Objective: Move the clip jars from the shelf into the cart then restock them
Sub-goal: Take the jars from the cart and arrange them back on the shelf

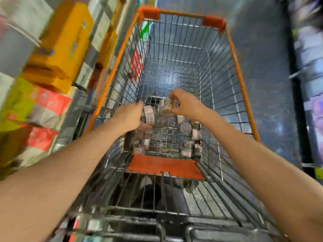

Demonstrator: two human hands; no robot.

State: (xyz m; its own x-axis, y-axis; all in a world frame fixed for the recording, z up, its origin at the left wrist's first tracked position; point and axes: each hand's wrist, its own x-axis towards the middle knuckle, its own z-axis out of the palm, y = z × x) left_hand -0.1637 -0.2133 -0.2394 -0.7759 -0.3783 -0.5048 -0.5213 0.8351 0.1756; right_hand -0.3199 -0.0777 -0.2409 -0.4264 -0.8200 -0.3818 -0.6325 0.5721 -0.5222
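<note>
No text can be read anywhere; motion blur smears every printed surface. The jar point(148, 114) gripped by the left hand point(130, 116) carries a white label with a red-outlined box, lettering illegible. Jars in the cart point(241, 81) bear similar red-and-white labels point(196, 133), perhaps price stickers. Yellow boxes point(68, 44) on the shelf show blurred purple marks.

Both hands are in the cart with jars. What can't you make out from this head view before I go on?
- Shelf goods, left: motion-blurred, labels unreadable.
- Jars on the cart floor: count unclear behind wire mesh.
- Left hand and right hand fingers hide the held jars' lids.
</note>
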